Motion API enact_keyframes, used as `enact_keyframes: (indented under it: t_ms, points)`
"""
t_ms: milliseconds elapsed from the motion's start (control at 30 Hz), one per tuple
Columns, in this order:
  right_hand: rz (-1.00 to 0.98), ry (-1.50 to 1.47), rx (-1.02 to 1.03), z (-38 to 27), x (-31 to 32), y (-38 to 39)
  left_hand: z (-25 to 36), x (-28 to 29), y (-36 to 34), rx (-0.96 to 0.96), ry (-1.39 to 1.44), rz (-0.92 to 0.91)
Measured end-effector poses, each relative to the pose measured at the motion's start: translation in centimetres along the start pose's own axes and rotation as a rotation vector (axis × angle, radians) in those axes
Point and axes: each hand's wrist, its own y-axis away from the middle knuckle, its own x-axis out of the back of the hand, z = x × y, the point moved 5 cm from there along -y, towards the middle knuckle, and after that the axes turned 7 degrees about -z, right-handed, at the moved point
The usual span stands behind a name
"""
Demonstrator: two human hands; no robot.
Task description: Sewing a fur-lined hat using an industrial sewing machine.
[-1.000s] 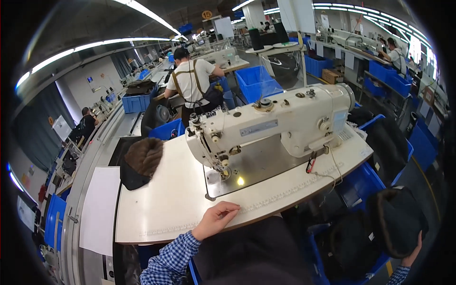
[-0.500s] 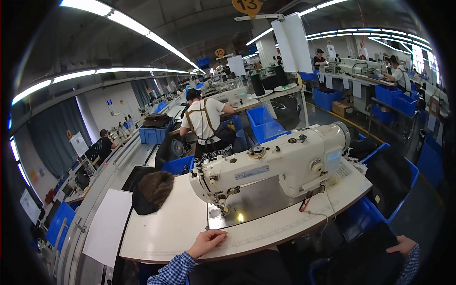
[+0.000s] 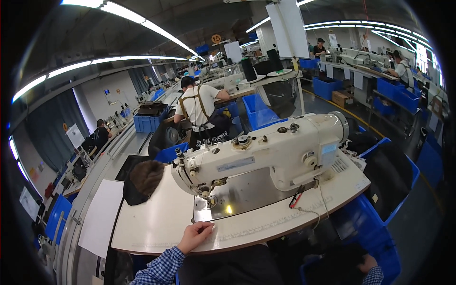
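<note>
My left hand (image 3: 195, 236) rests at the front edge of the white sewing table (image 3: 152, 225), fingers curled together, and I see nothing in them. Just beyond it stands a cream industrial sewing machine (image 3: 237, 159), its needle area over a shiny metal plate (image 3: 247, 197). Low at the right, my right hand (image 3: 368, 263) is closed on a black cloth piece (image 3: 339, 266) at a blue bin (image 3: 387, 249); its fingertips are partly hidden by the cloth. Dark fabric (image 3: 232, 268) lies across my lap.
Small red-handled thread snips (image 3: 297, 196) lie beside the machine base. A brown and black furry piece (image 3: 144, 181) sits on the table's left. To the right, another blue bin (image 3: 412, 178) holds black material. A co-worker (image 3: 199, 111) sits ahead at another machine.
My right hand has moved down and left with the black cloth, toward the blue bin. The left hand stays at the table edge; the whole view has shifted slightly.
</note>
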Motion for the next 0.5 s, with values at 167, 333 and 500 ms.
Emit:
enact_keyframes:
  t_ms: [167, 333, 500]
  points:
    - [0.856, 0.358, 0.118, -7.0, -2.7, 7.8, -0.4, -0.4, -0.2, -0.134, -0.104, 0.046]
    - [0.252, 0.167, -0.02, -8.0, -9.2, 6.1, 0.5, -0.7, 0.7, -0.216, -0.093, 0.04]
    - [0.248, 0.252, -0.054, -4.6, -13.2, 1.2, 1.6, -1.0, 1.4, -0.333, -0.205, 0.032]
